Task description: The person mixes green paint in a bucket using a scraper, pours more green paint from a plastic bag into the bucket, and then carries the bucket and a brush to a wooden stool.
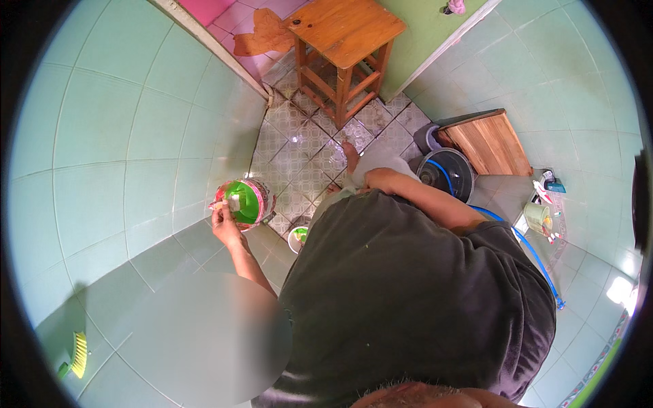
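Observation:
At the left, my left hand point(222, 219) is at the rim of a bucket point(253, 205) with a bright green inside and a red and white outside. Its thumb and fingers are pinched together over the near-left edge, by a small pale and red thing too small to name. Something white shows inside the bucket, just beyond the fingertips. My right hand point(382, 179) lies on my bent leg in light grey trousers point(381, 158). It appears to hold nothing, and its fingertips are partly hidden.
A small white tub point(297, 238) with green in it stands below the bucket. Ahead is a wooden stool point(347, 34) on patterned floor tiles. At right are a black basin point(449, 173), a blue hose point(527, 248), a wooden board point(486, 143) and toiletries. A yellow-bristled brush point(79, 355) lies lower left.

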Available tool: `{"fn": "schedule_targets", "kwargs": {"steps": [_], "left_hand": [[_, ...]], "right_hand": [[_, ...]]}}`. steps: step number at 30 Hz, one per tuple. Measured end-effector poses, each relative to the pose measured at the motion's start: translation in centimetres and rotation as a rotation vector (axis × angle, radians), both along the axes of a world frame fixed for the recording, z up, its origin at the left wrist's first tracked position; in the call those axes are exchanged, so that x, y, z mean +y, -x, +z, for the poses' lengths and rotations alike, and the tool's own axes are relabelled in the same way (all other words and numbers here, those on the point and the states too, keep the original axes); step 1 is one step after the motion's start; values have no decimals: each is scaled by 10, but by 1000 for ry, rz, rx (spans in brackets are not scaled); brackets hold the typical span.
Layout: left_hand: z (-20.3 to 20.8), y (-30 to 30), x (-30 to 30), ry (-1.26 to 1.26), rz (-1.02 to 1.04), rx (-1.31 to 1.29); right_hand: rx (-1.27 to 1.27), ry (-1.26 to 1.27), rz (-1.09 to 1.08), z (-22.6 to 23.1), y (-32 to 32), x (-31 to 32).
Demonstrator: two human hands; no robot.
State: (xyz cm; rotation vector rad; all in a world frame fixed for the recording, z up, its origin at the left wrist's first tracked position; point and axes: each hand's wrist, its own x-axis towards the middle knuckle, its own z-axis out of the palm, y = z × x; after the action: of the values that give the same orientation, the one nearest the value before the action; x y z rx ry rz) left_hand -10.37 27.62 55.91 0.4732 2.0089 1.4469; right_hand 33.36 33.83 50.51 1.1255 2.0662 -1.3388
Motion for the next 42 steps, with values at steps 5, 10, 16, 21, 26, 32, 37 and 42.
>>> {"fn": "schedule_targets", "kwargs": {"steps": [5,10,16,21,26,32,37,42], "left_hand": [[4,3,0,-31,-46,-9],[-8,10,-9,-58,-33,-18],[-12,16,-16,-91,-24,-53],[-13,19,-15,-68,-14,-35],[-18,25,-25,-119,19,-29],[-16,25,-26,-69,37,29],[-12,24,-22,-73,26,-2],[-19,28,-26,-81,30,0]], "right_hand": [[13,47,68,-11,15,-14],[30,-90,-102,-6,23,-28],[135,78,18,9,52,-4],[277,-80,-1,-41,56,0],[376,-156,-314,-22,85,-1],[303,-65,-243,-3,88,9],[101,-198,-279,-26,71,12],[-33,-151,-133,-35,67,17]]}}
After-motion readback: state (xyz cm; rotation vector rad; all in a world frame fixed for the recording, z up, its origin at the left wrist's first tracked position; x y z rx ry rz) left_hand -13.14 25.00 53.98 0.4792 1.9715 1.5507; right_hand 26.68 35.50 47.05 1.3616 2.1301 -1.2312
